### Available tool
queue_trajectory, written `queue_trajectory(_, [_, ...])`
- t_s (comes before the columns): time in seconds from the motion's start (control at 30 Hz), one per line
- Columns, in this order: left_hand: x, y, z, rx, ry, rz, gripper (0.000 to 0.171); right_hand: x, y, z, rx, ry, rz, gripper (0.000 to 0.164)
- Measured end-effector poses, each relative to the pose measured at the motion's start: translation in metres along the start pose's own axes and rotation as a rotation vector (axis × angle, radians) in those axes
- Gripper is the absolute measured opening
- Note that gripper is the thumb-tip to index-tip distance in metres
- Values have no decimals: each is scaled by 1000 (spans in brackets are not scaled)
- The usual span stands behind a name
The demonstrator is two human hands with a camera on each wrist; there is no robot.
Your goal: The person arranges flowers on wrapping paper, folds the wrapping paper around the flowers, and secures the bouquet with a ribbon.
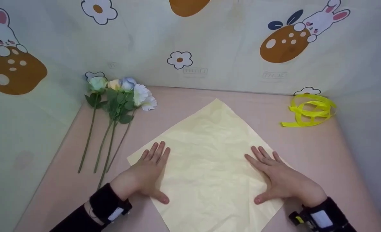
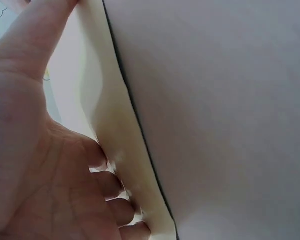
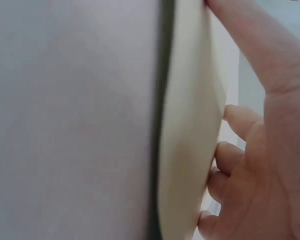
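Observation:
A sheet of pale yellow wrapping paper (image 1: 209,167) lies on the pink table with one corner pointing to the back wall. My left hand (image 1: 148,174) rests on its left side, fingers spread and fairly straight, thumb toward the near edge. On the right side of the sheet, my right hand (image 1: 277,177) lies the same way, fingers spread over the paper. In the left wrist view the fingertips (image 2: 122,212) touch the paper by its edge. The right wrist view shows fingertips (image 3: 229,157) against the paper (image 3: 187,140) too.
Several artificial flowers (image 1: 121,100) with long green stems lie to the left of the paper. A loosely coiled yellow ribbon (image 1: 313,111) sits at the back right. Behind the pink table (image 1: 184,100) hangs a cloth backdrop (image 1: 222,42) printed with rabbits and flowers.

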State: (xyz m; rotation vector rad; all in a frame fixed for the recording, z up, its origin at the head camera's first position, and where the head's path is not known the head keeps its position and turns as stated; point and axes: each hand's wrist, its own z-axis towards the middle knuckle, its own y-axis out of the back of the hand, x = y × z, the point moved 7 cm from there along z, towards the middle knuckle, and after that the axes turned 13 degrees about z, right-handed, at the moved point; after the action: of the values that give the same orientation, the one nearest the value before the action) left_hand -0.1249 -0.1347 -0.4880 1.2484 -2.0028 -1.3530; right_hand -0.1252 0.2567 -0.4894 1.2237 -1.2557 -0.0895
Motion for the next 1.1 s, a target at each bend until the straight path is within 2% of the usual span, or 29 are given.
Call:
queue_trajectory(0.2, [-1,0,-2,-40,-12,-4,160,-5,-2,1,-2,-11,83,138])
queue_trajectory(0.57, [1,2,-2,-71,-27,-11,159,-7,1,2,-24,-29,117,139])
queue_trajectory(0.67, [3,9,-5,-83,-50,-35,148,-6,1,3,-49,-5,120,135])
queue_trajectory(0.73, [8,19,-7,-103,-60,-66,132,-5,1,3,-67,9,124,132])
queue_trajectory(0.8, [19,32,-7,-145,-41,-89,113,-4,3,2,-92,19,119,128])
queue_trajectory(0.87, [34,48,-5,-231,8,-110,93,-5,6,1,-121,9,116,125])
queue_trajectory(0.9, [44,57,-4,-279,55,-124,85,-6,7,0,-134,-3,108,125])
queue_trajectory(1.03, [88,82,-7,-465,301,-206,60,-8,14,-2,-198,-25,61,123])
queue_trajectory(1.1, [107,86,-12,-509,430,-234,52,-8,14,-3,-215,-10,39,121])
